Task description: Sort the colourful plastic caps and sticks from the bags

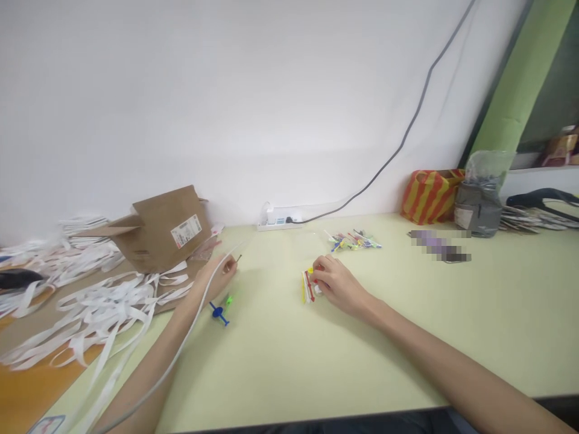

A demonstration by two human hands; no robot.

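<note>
My left hand [221, 274] is closed, with the tip of a thin dark stick [239, 258] sticking out past its fingers. On the table below it lie a blue plastic piece [218, 312], a rod with a round disc, and a bright green piece [229, 300]. My right hand [337, 282] is bent over a small group of plastic pieces, its fingertips pinched together at them. Among these are a red arrow-like piece [310, 290] and a yellow strip [303, 288]. What the right fingertips grip is too small and partly hidden to name.
A clear bag of coloured pieces [355, 241] lies farther back. An open cardboard box [165, 235] and tangled white straps [117, 301] occupy the left. A white cable [199, 313] crosses my left arm. A power strip [278, 224] sits by the wall; a striped bag [429, 196] stands right.
</note>
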